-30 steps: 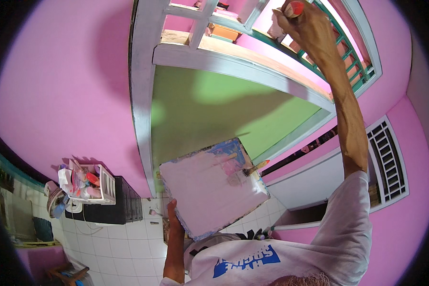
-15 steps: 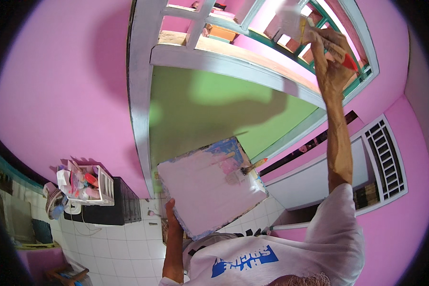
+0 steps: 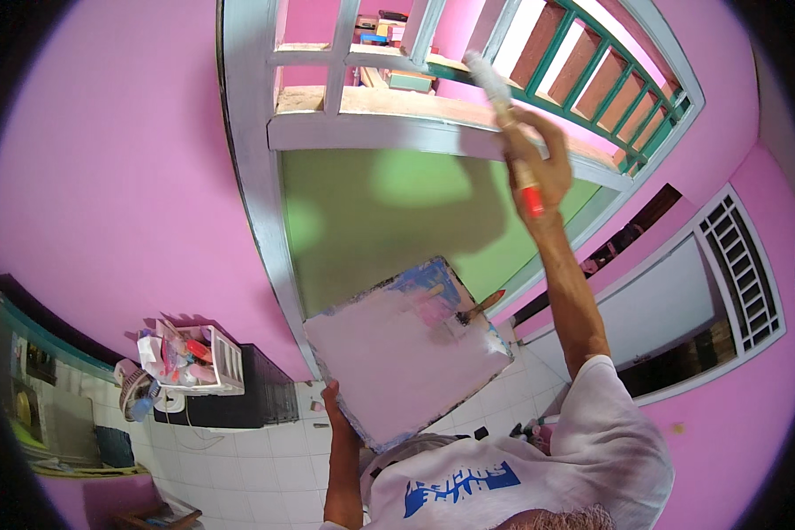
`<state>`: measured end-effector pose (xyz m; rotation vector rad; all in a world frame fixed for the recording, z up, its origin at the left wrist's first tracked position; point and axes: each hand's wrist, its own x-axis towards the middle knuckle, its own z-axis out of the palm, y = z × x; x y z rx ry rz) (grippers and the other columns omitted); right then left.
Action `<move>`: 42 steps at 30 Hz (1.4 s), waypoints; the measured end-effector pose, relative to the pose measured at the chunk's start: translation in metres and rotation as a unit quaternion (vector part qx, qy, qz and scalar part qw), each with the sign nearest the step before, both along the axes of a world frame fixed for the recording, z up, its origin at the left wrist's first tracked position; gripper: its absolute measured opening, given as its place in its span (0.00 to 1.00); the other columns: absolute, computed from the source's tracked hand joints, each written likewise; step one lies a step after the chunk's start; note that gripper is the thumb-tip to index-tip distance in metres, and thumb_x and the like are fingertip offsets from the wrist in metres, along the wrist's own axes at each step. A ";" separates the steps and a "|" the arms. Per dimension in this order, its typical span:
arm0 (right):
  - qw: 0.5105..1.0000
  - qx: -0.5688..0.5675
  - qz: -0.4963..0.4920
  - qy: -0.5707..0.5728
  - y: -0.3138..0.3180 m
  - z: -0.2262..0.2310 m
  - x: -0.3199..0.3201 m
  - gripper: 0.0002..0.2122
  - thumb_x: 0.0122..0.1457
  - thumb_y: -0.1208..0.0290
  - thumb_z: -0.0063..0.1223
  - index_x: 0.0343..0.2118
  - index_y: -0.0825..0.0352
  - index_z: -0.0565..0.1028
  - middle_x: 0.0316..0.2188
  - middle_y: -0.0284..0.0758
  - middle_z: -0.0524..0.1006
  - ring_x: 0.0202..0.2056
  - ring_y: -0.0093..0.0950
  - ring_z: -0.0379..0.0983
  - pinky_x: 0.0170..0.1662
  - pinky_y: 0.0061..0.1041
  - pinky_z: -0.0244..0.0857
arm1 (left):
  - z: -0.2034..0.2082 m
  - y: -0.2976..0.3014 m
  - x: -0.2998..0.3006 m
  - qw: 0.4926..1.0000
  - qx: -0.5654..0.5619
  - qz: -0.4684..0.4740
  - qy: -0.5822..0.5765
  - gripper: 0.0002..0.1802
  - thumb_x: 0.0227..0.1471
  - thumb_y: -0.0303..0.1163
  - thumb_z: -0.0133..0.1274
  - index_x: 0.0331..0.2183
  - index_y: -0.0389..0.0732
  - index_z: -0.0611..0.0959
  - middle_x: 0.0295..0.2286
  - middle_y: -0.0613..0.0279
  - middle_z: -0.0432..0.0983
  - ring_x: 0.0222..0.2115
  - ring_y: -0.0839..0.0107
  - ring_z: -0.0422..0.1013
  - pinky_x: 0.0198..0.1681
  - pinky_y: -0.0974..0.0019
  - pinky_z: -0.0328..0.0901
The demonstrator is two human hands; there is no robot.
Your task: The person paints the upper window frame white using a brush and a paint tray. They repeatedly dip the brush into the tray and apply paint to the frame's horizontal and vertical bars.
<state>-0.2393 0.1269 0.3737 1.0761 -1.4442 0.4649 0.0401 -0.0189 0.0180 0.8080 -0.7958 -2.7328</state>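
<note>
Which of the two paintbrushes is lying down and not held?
The small dark-tipped brush lying on the paint-smeared square board, at its far right edge. The other, a red-handled brush, is gripped in the raised right hand.

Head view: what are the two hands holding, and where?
Right hand grips a paintbrush by its handle; left hand holds a paint-smeared board at its lower edge.
</note>
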 end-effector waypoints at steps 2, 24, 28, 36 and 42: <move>0.999 0.041 -0.010 -0.017 -0.013 -0.015 -0.002 0.19 0.46 0.75 0.66 0.43 0.55 0.81 0.42 0.35 0.77 0.44 0.34 0.75 0.41 0.29 0.74 | 0.005 0.002 0.002 1.000 0.005 0.001 -0.005 0.41 0.50 0.59 0.46 0.56 0.39 0.66 0.50 0.52 0.66 0.49 0.57 0.64 0.51 0.53 0.62; 0.977 -0.137 0.087 -0.141 -0.014 -0.018 -0.003 0.15 0.48 0.84 0.61 0.40 0.62 0.80 0.40 0.37 0.76 0.40 0.34 0.76 0.42 0.30 0.71 | 0.009 0.003 0.008 0.999 -0.025 0.043 0.012 0.39 0.48 0.58 0.48 0.53 0.39 0.69 0.47 0.54 0.67 0.48 0.59 0.64 0.51 0.55 0.61; 0.992 -0.111 0.022 -0.063 -0.021 -0.033 0.007 0.16 0.46 0.79 0.65 0.40 0.57 0.81 0.42 0.37 0.76 0.44 0.35 0.74 0.46 0.33 0.70 | -0.004 0.003 0.007 0.999 0.017 0.048 -0.002 0.38 0.49 0.57 0.48 0.54 0.39 0.69 0.48 0.54 0.67 0.48 0.59 0.64 0.52 0.55 0.61; 0.971 -0.049 0.168 -0.162 -0.056 -0.028 0.027 0.18 0.47 0.84 0.62 0.42 0.60 0.80 0.43 0.39 0.76 0.43 0.34 0.74 0.43 0.30 0.71 | -0.007 0.000 0.008 0.999 -0.011 0.030 0.008 0.39 0.49 0.57 0.48 0.54 0.39 0.68 0.48 0.53 0.67 0.49 0.58 0.63 0.52 0.55 0.60; 0.980 -0.125 0.095 -0.124 -0.025 -0.024 0.014 0.20 0.47 0.86 0.60 0.44 0.60 0.79 0.41 0.41 0.76 0.42 0.37 0.74 0.44 0.32 0.69 | 0.000 0.002 0.004 0.999 -0.020 0.026 0.005 0.41 0.47 0.58 0.48 0.54 0.37 0.68 0.47 0.52 0.68 0.48 0.58 0.65 0.50 0.55 0.61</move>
